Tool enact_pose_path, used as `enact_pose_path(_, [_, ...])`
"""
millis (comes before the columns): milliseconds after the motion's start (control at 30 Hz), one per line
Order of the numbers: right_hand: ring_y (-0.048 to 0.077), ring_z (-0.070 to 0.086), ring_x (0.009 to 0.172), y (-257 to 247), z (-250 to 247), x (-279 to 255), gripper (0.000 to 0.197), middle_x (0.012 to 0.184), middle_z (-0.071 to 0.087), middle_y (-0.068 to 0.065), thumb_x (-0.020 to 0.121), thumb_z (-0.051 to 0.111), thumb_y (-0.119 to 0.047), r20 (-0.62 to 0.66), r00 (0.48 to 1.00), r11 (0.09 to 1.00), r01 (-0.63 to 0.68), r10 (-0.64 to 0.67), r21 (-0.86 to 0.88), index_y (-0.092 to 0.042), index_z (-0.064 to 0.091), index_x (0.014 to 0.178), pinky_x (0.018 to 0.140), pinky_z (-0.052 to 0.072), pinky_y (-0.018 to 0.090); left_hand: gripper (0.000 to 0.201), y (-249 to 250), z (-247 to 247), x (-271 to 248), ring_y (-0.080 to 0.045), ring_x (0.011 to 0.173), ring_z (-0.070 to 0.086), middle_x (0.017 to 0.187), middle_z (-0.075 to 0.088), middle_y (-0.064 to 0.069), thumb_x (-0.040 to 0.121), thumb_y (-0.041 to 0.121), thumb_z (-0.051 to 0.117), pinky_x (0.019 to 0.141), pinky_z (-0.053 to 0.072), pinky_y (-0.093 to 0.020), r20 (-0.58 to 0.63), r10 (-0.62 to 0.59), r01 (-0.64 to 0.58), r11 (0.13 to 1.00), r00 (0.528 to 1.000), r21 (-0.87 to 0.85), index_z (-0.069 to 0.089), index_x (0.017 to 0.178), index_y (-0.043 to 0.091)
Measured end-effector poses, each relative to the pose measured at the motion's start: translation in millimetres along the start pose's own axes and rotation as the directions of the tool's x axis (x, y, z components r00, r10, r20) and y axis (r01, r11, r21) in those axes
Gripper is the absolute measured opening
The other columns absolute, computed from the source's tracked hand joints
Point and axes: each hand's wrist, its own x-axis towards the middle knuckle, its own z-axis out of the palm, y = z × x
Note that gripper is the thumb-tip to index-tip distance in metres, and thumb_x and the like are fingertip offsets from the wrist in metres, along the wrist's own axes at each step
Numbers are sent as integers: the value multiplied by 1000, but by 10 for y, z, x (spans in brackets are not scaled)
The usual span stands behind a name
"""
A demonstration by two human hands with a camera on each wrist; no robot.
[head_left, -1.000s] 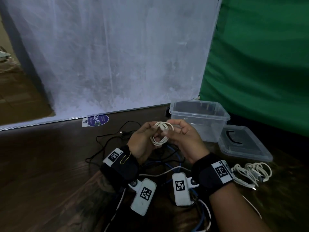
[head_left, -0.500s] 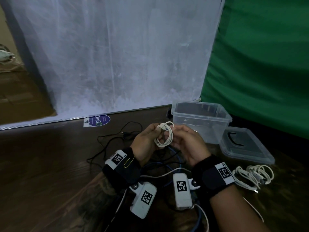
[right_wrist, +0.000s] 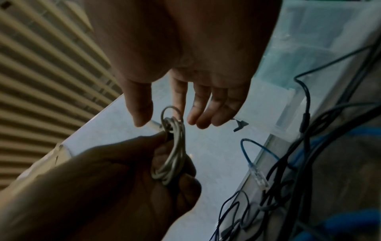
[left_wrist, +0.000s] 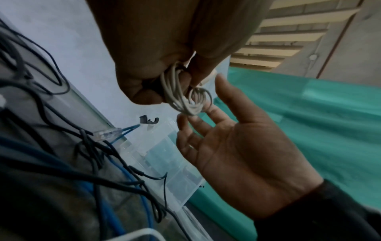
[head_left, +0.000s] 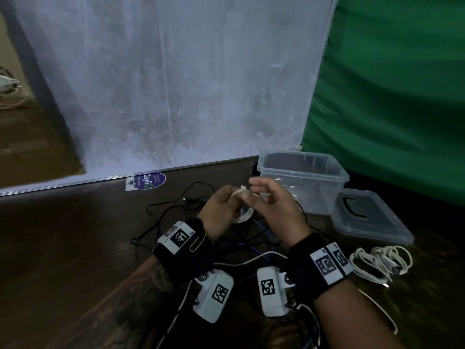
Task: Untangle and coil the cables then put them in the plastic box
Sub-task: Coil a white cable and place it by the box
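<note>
My left hand [head_left: 221, 210] grips a small coil of white cable [left_wrist: 183, 96], its loops bunched between thumb and curled fingers [right_wrist: 171, 151]. My right hand [head_left: 266, 200] hovers beside the coil with fingers straight and spread [right_wrist: 204, 110]; its fingertips come close to one loop and hold nothing. The clear plastic box [head_left: 302, 182] stands open just beyond my right hand. Under my hands lies a tangle of black cable [head_left: 171, 210] and blue network cable [head_left: 251, 243] with a clear plug [right_wrist: 257, 176].
The box lid [head_left: 370, 217] lies flat to the right of the box. A loosely coiled white cable [head_left: 380, 260] rests on the dark wooden floor [head_left: 63, 248] by my right wrist. A white sheet hangs behind, a green cloth [head_left: 390, 96] at the right.
My right hand has let go of the white coil and opened its fingers. The left hand alone now holds the coil, squeezed tighter.
</note>
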Motion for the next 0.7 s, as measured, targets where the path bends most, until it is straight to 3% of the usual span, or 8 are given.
enact_pose_path(133, [2,68,81,-13,-37,4,9,89,77,-4,89,71,-15,2,994,993,111,-111,-50,-21,77,91,75,50,15,17,-28,81,-59,-10,58,40,66,46,-3,100,15,47,59,34,-26,75,-36,33,999,997,41,51,85,7])
enact_pose_path(267, [3,63,68,-62,-206,54,12,79,75,-1,92,66,-20,-178,981,995,84,-73,58,-15,77,90,64,48,14,15,-23,131,-87,-9,58,42,66,49,2,99,21,49,57,35,-23,167,-85,90,996,982,-20,57,92,11])
enact_pose_path(400, [8,55,64,-43,-246,77,16,76,69,6,94,64,-19,-268,962,990,88,-56,112,-17,76,83,59,45,23,14,-44,142,-105,-6,55,40,66,47,1,95,25,54,53,36,-18,278,-47,78,992,960,-102,60,93,13])
enact_pose_path(567, [10,54,63,-37,-246,102,13,75,68,5,94,63,-11,-322,946,964,129,-48,233,-10,75,90,61,47,24,20,21,131,-86,-7,52,39,65,51,0,100,18,46,49,34,-18,239,-40,64,994,970,-94,63,93,9])
enact_pose_path(700, [11,60,68,-30,-244,106,10,81,72,3,93,63,-7,-251,961,955,174,-112,242,-6,73,95,65,53,23,34,40,81,-53,-12,54,39,59,48,0,100,20,46,56,32,-29,145,-5,20,995,989,-103,59,70,11])
